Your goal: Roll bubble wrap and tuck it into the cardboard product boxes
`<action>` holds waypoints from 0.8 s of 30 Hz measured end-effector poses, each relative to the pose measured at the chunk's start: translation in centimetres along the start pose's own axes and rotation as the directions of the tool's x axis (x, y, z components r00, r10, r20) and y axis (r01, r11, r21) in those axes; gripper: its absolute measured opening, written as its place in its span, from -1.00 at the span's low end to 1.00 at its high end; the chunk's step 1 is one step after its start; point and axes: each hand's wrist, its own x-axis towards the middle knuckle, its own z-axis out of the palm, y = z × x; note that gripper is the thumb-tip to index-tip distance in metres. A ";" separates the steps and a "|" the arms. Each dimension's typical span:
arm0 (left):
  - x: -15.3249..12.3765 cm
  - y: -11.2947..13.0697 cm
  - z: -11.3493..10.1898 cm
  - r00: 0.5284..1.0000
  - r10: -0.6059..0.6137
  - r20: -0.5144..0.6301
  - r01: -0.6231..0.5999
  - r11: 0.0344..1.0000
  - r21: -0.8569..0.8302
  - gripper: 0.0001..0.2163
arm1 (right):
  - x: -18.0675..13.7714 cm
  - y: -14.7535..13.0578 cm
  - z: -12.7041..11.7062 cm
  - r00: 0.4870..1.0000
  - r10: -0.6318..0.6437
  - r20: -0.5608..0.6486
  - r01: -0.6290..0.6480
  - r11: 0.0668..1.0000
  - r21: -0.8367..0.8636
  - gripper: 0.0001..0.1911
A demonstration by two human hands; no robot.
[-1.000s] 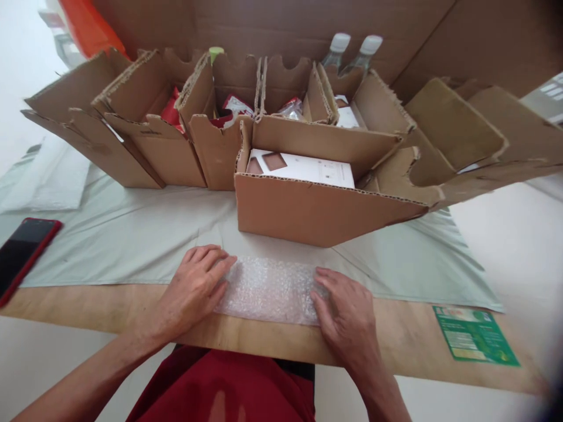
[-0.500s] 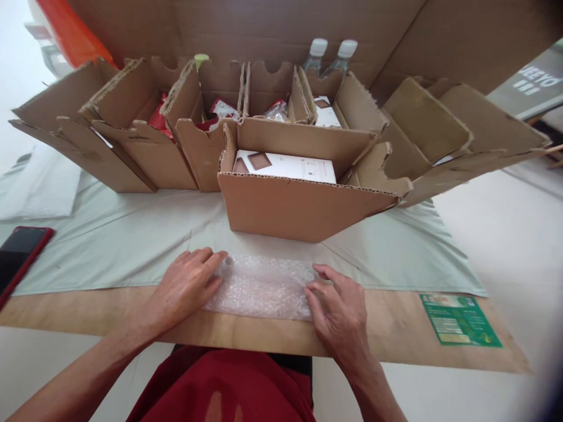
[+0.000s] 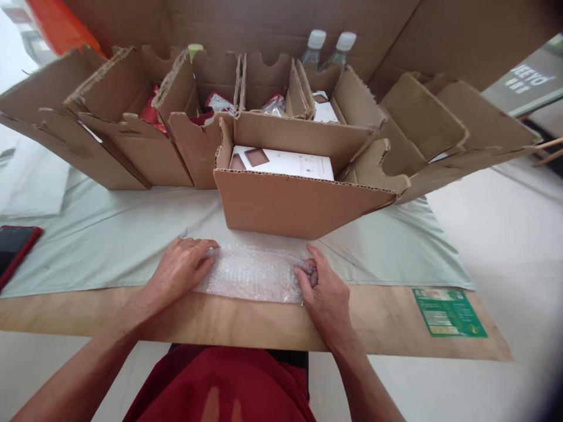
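A flat piece of clear bubble wrap point(image 3: 253, 272) lies at the table's front edge, half on the pale green cloth point(image 3: 118, 234) and half on bare wood. My left hand point(image 3: 178, 271) rests on its left end with the fingers stretched flat. At the right end my right hand point(image 3: 323, 290) has its fingers curled, pinching the wrap's edge. Just behind the wrap stands an open cardboard box point(image 3: 290, 199) holding a white carton with brown squares point(image 3: 285, 164).
Several more open cardboard boxes point(image 3: 132, 135) stand in a row behind, some holding red packets; two clear bottles point(image 3: 328, 50) rise at the back. A red-cased phone point(image 3: 13, 249) lies at the far left. A green card point(image 3: 448, 312) lies on the wood at the right.
My right hand has gone from lying flat to curling its fingers on the wrap's right edge. The left hand stays flat on the left end. The view has shifted slightly.
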 end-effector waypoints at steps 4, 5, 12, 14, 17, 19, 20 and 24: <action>-0.6 0.2 0.1 0.993 -0.001 -0.119 0.000 1.000 -0.008 -0.74 | 0.1 -0.1 -0.2 1.000 0.019 0.003 -0.019 0.999 -0.038 -0.58; -0.9 0.7 -0.1 0.981 -0.006 -0.193 0.007 1.000 0.004 -0.73 | 0.1 -0.1 -0.2 1.000 0.012 0.005 -0.012 0.999 -0.033 -0.58; -3.6 7.9 0.8 0.932 0.279 -0.232 -0.279 0.960 0.036 -0.68 | 0.2 0.0 0.2 1.000 -0.019 -0.007 0.018 0.999 -0.039 -0.58; -3.9 8.7 2.2 0.957 0.271 -0.102 -0.268 0.962 0.043 -0.66 | 0.2 0.2 0.1 1.000 -0.030 -0.004 0.030 0.999 -0.026 -0.58; -4.2 8.4 3.5 0.975 0.220 -0.015 -0.219 0.974 0.059 -0.55 | 0.2 0.3 -0.8 0.997 -0.074 -0.021 0.073 0.997 -0.038 -0.59; -4.3 7.9 3.8 0.972 0.235 0.010 -0.235 0.970 0.058 -0.52 | 0.0 -0.3 -1.8 0.985 -0.132 -0.110 0.124 0.990 -0.074 -0.62; -4.4 7.7 3.8 0.969 0.247 0.014 -0.247 0.967 0.056 -0.52 | -0.2 -1.0 -2.2 0.972 -0.172 -0.159 0.160 0.983 -0.088 -0.63; -4.7 7.6 4.2 0.964 0.265 -0.030 -0.263 0.963 0.064 -0.51 | -1.1 -6.1 -2.0 0.924 -0.382 -0.018 0.382 0.924 0.030 -0.59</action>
